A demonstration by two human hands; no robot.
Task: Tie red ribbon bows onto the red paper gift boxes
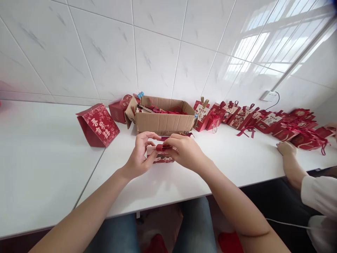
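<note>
A small red and cream gift box stands on the white table in front of me, with printed figures low on its near side. My left hand closes round its upper left edge, thumb in front and fingers behind. At the top, my right hand pinches beside a short red strap lying across the box. The right fingertips are partly hidden behind the strap and the hand. Just beyond both hands is an open cardboard box with dark red ribbons inside.
A larger red box with white characters stands tilted at the left. Several decorated gift boxes line the tiled wall to the right. Another person's hand rests on the table at far right. A white socket is on the wall.
</note>
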